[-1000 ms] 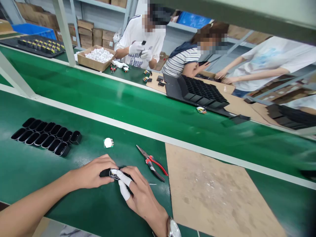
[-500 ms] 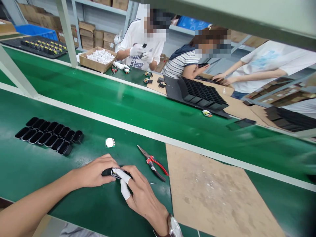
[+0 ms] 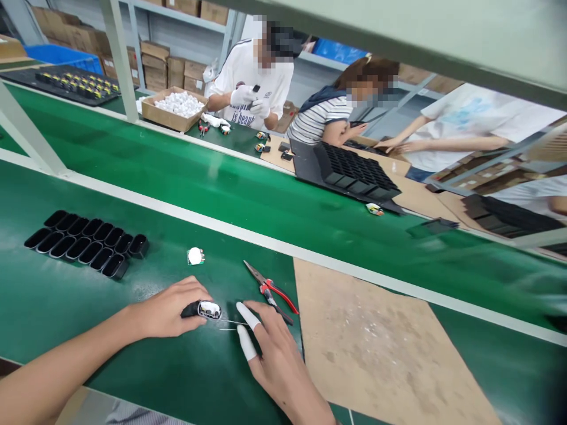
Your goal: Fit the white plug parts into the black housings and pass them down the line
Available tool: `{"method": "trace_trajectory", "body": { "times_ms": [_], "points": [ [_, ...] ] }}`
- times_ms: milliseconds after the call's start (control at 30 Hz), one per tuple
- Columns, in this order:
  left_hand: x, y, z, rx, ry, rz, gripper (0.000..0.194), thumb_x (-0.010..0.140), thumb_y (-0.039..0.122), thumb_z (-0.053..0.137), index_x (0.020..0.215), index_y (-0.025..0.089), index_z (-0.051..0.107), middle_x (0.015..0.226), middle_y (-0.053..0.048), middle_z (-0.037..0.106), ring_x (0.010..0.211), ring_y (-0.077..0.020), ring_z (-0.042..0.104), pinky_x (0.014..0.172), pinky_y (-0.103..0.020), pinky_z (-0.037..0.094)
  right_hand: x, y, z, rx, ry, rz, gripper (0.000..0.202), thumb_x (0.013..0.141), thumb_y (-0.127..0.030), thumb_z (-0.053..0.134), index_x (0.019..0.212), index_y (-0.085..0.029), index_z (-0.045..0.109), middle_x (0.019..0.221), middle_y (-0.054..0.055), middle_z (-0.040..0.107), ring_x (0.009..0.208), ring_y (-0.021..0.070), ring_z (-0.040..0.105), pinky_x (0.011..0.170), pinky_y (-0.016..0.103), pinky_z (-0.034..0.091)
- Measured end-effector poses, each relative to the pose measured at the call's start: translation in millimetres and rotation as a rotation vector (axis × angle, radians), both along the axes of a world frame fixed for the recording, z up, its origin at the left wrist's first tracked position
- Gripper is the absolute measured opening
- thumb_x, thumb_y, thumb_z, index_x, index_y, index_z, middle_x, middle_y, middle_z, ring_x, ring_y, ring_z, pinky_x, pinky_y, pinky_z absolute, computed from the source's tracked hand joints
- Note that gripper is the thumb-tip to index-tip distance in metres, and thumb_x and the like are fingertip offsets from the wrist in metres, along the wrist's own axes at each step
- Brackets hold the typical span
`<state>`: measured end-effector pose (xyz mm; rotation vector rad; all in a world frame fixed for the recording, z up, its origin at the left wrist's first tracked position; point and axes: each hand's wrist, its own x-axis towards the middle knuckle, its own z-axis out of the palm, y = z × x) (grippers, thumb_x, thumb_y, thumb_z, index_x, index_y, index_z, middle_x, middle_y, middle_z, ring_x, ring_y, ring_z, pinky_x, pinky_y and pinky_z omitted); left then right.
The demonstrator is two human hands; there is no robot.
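My left hand (image 3: 177, 310) is closed around a black oval housing (image 3: 209, 310), whose open end faces right and shows white material and small parts inside. Just right of it, my right hand (image 3: 266, 342) has its fingers apart, with white covers on two fingertips and nothing gripped. Thin metal wires or pins (image 3: 230, 326) lie between the housing and those fingertips. Red-and-black long-nose pliers (image 3: 269, 288) rest behind my right hand. A small green board with a round white top (image 3: 195, 256) sits on the green table beyond my left hand.
Rows of black oval housings (image 3: 86, 242) stand at the left. A brown board (image 3: 381, 336) lies at the right. Beyond the white rail (image 3: 177, 208) runs a green belt (image 3: 186, 171). Across it, several people work near a box of white pieces (image 3: 170, 118) and stacked black housings (image 3: 358, 171).
My right hand has drawn back to the right from the housing, and its fingers have spread. The housing's open end now shows fully. My left hand keeps its hold.
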<state>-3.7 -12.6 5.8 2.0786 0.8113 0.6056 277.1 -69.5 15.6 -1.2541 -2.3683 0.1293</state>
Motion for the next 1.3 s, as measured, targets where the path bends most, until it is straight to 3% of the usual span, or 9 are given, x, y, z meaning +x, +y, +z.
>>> {"method": "trace_trajectory", "body": {
  "times_ms": [133,200,367,467,667,800,1067,1300],
  "points": [
    [0.4,-3.4,-3.9,0.039,0.046,0.031,0.043,0.097,0.023,0.072,0.138,0.025,0.061,0.126,-0.008,0.070,0.120,-0.0256,0.064,0.100,-0.040,0.058,15.5,-10.0,-15.0,0.037,-0.097,-0.047,0.023,0.103,-0.011,0.047,0.118,-0.017,0.064,0.115,0.014,0.066,0.100,0.0287,0.066,0.079,0.046,0.061],
    [1.5,-4.4,-5.3,0.072,0.058,0.060,0.053,0.098,0.030,0.073,0.147,0.025,0.054,0.133,-0.010,0.069,0.124,-0.0275,0.063,0.101,-0.043,0.059,16.4,-12.2,-16.4,0.053,-0.058,-0.050,0.023,0.103,-0.010,0.046,0.117,-0.017,0.063,0.110,0.013,0.067,0.095,0.0268,0.067,0.078,0.044,0.062],
    [5.2,-4.6,-8.7,0.198,-0.002,0.108,0.035,0.103,0.031,0.067,0.136,0.022,0.063,0.130,-0.011,0.072,0.122,-0.0278,0.066,0.102,-0.045,0.060,1.2,-17.7,3.4,-0.018,0.171,-0.051,0.033,0.105,-0.012,0.046,0.136,-0.017,0.052,0.119,0.014,0.067,0.100,0.0219,0.071,0.082,0.034,0.063],
    [5.6,-4.1,-13.5,0.306,-0.037,0.200,0.035,0.103,0.030,0.066,0.136,0.022,0.062,0.129,-0.012,0.074,0.116,-0.0266,0.071,0.100,-0.043,0.062,-16.0,-21.4,14.4,-0.007,0.162,-0.029,0.041,0.103,-0.009,0.043,0.142,-0.017,0.050,0.120,0.014,0.068,0.095,0.0215,0.072,0.079,0.032,0.063],
    [2.6,-2.8,-19.0,0.481,-0.002,0.249,0.038,0.099,0.026,0.070,0.136,0.023,0.061,0.126,-0.011,0.074,0.108,-0.0254,0.073,0.094,-0.040,0.063,-42.2,-19.7,10.2,0.115,0.025,-0.053,0.039,0.093,-0.002,0.040,0.123,-0.016,0.061,0.119,0.016,0.070,0.095,0.0274,0.071,0.076,0.039,0.064],
    [2.5,-2.8,-16.0,0.481,0.030,0.276,0.033,0.097,0.022,0.070,0.129,0.022,0.061,0.122,-0.010,0.075,0.104,-0.0250,0.072,0.091,-0.040,0.063,-47.1,-19.3,6.1,0.137,-0.026,-0.067,0.036,0.091,-0.001,0.041,0.116,-0.016,0.062,0.118,0.017,0.070,0.094,0.0291,0.070,0.076,0.043,0.064],
    [4.2,-4.7,-11.1,0.438,0.071,0.300,0.026,0.096,0.018,0.065,0.121,0.023,0.060,0.117,-0.009,0.074,0.101,-0.0243,0.070,0.086,-0.038,0.062,-52.6,-18.6,9.8,0.122,-0.041,-0.084,0.049,0.094,-0.002,0.038,0.139,-0.014,0.054,0.115,0.017,0.071,0.090,0.0279,0.070,0.073,0.041,0.064],
    [4.1,-4.1,-10.4,0.464,0.087,0.300,0.026,0.096,0.018,0.064,0.120,0.023,0.058,0.117,-0.009,0.073,0.101,-0.0249,0.069,0.085,-0.038,0.061,-56.3,-17.7,7.3,0.125,-0.026,-0.094,0.046,0.092,-0.002,0.039,0.133,-0.014,0.057,0.117,0.018,0.069,0.092,0.0292,0.070,0.073,0.042,0.063]
  ]
}}
